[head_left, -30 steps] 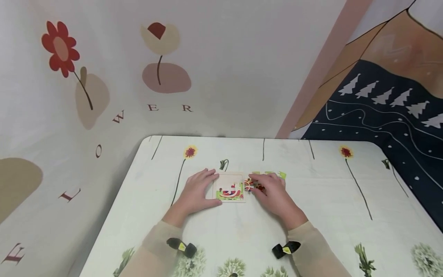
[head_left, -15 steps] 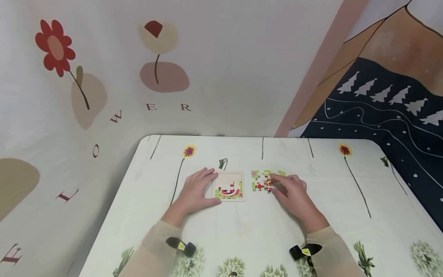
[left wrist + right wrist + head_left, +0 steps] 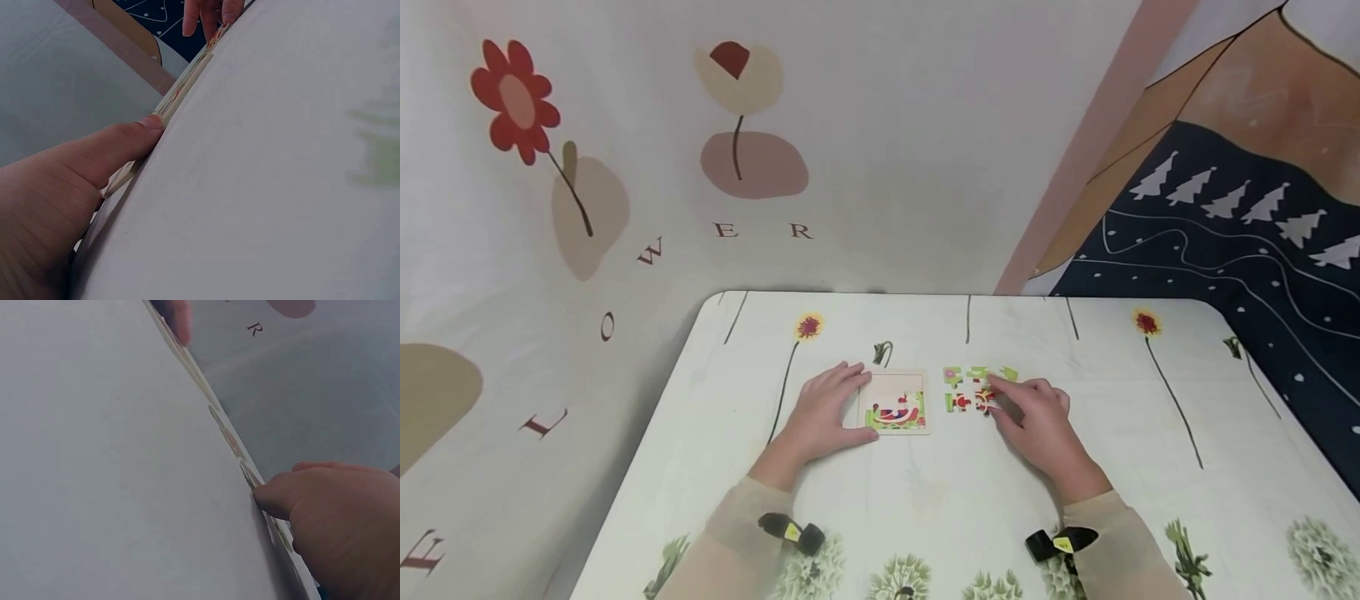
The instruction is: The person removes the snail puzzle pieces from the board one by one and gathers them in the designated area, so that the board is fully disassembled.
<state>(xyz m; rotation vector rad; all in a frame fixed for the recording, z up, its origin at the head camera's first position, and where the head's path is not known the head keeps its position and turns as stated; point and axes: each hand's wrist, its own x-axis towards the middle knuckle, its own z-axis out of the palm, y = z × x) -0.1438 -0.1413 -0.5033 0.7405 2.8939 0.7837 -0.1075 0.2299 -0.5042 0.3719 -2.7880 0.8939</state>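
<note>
In the head view my left hand [image 3: 829, 414] holds a square wooden puzzle tray [image 3: 891, 377] by its left side, thumb at the bottom edge and fingertips by the upper left corner. Joined pieces with a colourful picture fill the tray's lower part; its upper left is bare. To the right, my right hand [image 3: 1036, 421] pinches a red patterned puzzle piece [image 3: 985, 399] between thumb and forefinger. Another red piece [image 3: 960, 402] lies beside it. From the left wrist, the thumb [image 3: 150, 122] is against the tray's edge. From the right wrist, the thumb [image 3: 270, 495] meets a thin piece edge.
Green puzzle pieces lie above the red ones, including a piece with a pink flower [image 3: 952, 377]; my right fingers partly cover this row. Around everything stretches a white flower-print tablecloth [image 3: 925, 492]. Printed fabric [image 3: 910, 167] hangs behind the table's back edge.
My right hand has moved right, from the tray's edge to the loose pieces, with the red patterned piece. The left hand stays at the tray.
</note>
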